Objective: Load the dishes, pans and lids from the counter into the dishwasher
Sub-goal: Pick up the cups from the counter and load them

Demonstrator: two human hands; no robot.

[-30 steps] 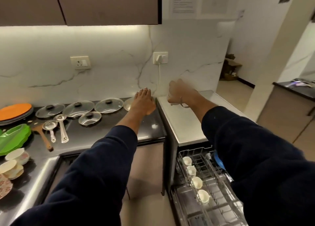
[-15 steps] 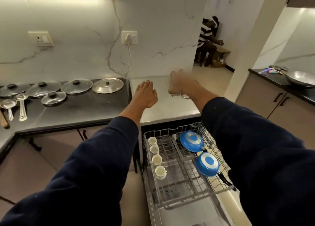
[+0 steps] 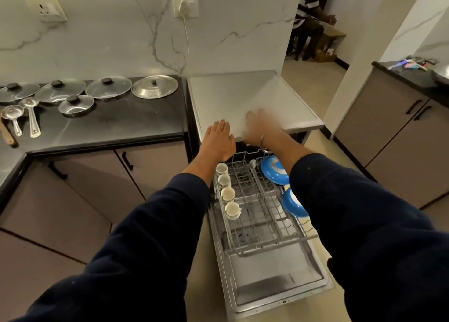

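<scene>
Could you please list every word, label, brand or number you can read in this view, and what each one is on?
No text is legible anywhere in this view.
Dishwasher door: a small mark on its front edge, too small to read.
Packets on the far right counter: colourful printing, too blurred to read.
Wall socket and plug socket: no readable markings.

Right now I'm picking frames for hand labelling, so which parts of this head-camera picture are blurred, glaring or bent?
Head view: the right hand is smeared by motion blur, its grip unreadable; the left hand is sharp, fingers flat. The steel lid and glass lids catch soft glare. Wide-angle lens bends the dishwasher rack and cabinet lines outward.
</scene>
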